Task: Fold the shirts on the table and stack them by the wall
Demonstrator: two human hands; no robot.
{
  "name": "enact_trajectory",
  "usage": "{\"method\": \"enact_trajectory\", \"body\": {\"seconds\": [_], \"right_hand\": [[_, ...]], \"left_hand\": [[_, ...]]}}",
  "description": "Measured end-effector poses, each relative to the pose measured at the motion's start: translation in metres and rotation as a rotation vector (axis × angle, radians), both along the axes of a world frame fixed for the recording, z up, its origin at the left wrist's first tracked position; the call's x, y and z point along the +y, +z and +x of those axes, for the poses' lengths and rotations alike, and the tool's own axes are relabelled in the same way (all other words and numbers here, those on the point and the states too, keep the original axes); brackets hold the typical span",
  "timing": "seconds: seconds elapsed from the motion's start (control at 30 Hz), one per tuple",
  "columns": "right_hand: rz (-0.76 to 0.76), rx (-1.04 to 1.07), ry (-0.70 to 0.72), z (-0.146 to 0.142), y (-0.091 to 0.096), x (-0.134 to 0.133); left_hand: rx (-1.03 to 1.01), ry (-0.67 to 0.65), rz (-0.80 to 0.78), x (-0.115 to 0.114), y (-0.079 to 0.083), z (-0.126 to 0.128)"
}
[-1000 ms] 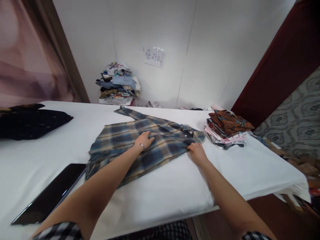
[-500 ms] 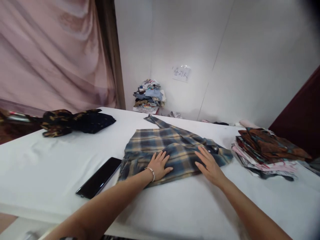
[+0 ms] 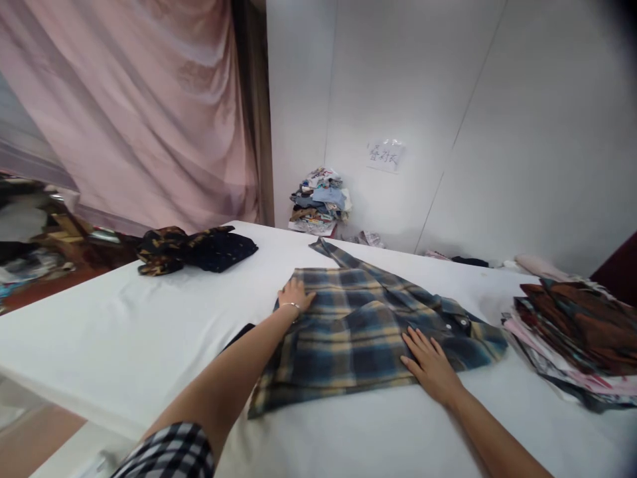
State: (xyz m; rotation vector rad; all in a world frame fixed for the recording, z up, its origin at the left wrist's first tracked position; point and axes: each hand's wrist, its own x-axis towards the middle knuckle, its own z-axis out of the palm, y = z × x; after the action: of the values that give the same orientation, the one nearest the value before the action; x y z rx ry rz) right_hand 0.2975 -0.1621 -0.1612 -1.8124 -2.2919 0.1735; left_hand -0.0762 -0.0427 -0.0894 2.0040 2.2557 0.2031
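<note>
A plaid shirt in blue, grey and tan lies partly folded on the white table, one sleeve slanting toward the far side. My left hand, with a thin bracelet at the wrist, rests on the shirt's far left edge, fingers extended and thumb apart. Flat on the right part of the cloth, near its front edge, lies my right hand with its fingers spread. Dark buttons or a collar detail show beyond it. The black phone is mostly hidden behind my left forearm.
Dark patterned garments sit at the table's far left. On the right stands a stack of folded clothes. Past the far edge is a pile of clothes by the wall, under a paper sign.
My left hand has moved from the middle of the shirt to its far left edge. The shirt's left front lies flatter and spread farther toward me. The view has turned left.
</note>
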Motion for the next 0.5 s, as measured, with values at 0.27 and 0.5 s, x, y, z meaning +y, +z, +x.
{"method": "enact_trajectory", "body": {"seconds": [0.27, 0.5], "right_hand": [[-0.044, 0.001, -0.003, -0.001, 0.006, -0.004], [-0.064, 0.050, 0.049, -0.001, 0.056, 0.036]], "left_hand": [[-0.003, 0.074, -0.004, 0.038, -0.006, -0.027], [0.026, 0.077, -0.002, 0.034, -0.014, -0.043]]}}
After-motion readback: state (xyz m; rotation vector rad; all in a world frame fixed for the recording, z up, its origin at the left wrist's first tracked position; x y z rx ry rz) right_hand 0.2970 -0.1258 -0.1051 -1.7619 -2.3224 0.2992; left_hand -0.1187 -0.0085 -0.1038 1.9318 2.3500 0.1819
